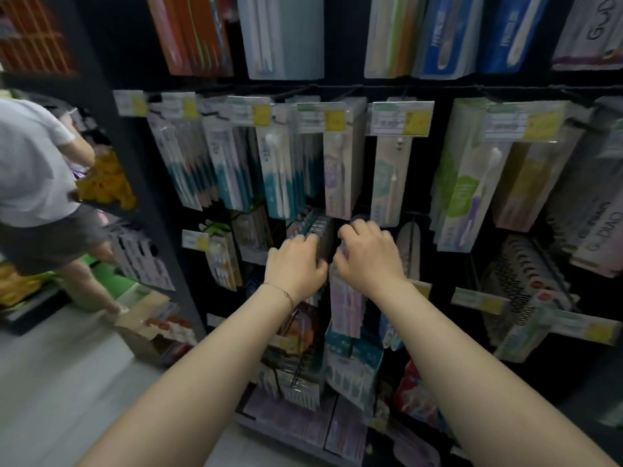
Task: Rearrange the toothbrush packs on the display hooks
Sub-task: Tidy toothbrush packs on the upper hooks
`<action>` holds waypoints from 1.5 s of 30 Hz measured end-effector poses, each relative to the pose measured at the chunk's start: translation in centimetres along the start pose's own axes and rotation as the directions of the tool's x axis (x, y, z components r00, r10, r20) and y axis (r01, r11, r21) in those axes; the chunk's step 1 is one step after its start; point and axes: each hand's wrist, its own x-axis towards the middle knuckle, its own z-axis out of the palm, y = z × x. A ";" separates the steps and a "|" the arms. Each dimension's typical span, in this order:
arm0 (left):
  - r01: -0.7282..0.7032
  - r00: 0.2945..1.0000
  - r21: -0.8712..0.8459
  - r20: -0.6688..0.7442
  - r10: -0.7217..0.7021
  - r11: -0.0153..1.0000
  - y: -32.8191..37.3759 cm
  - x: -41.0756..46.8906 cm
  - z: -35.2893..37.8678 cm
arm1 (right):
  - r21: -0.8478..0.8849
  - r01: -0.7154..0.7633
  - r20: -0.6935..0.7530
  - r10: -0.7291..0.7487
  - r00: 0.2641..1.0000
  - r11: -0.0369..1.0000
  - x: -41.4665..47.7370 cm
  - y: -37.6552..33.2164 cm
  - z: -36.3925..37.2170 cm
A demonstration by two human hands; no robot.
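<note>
A black display wall carries rows of toothbrush packs on hooks. My left hand (296, 264) grips a stack of teal and pink toothbrush packs (312, 224) hanging in the middle row. Beside it, my right hand (369, 254) curls its fingers over the tops of more hanging packs (347, 298), pink and lilac, that extend below the wrist. Both hands sit close together, nearly touching. What the fingertips pinch is hidden behind the knuckles.
Upper hooks hold teal packs (279, 176), a pink pack (340, 170) and green packs (462, 197), each under yellow price tags (401, 117). Hair combs (526, 291) hang at right. A person in a white shirt (30, 170) stands at left by another shelf. Boxes (148, 318) sit on the floor.
</note>
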 end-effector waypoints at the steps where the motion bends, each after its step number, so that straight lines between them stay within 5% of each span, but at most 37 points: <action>1: 0.014 1.000 -0.005 0.000 -0.014 1.000 -0.7 0.4 0.0 | 0.008 0.007 -0.004 -0.007 1.000 1.000 0.7 -0.4 0.4; 11: 0.051 0.995 -0.094 -0.080 -0.059 0.994 -9.1 6.6 -0.4 | 0.153 -0.083 0.045 0.077 0.996 0.985 9.8 -4.1 5.2; 20: -0.006 0.991 -0.218 -0.135 -0.024 0.976 -13.4 11.5 -0.6 | 0.215 -0.073 -0.111 0.099 0.989 0.974 14.8 -5.8 7.8; 28: -0.197 0.962 -0.691 -0.274 0.000 0.696 -13.6 13.8 1.0 | 0.474 -0.080 -0.243 0.218 0.945 0.877 14.8 -6.3 10.0; 33: -0.311 0.947 -0.708 -0.288 0.144 0.634 -13.8 15.0 1.9 | 0.613 -0.089 -0.180 0.249 0.952 0.785 15.1 -7.6 11.5; 45: -0.251 0.968 -0.723 -0.171 0.184 0.644 -13.7 19.5 2.1 | 0.570 -0.250 -0.116 0.378 0.919 0.782 18.6 -6.7 13.3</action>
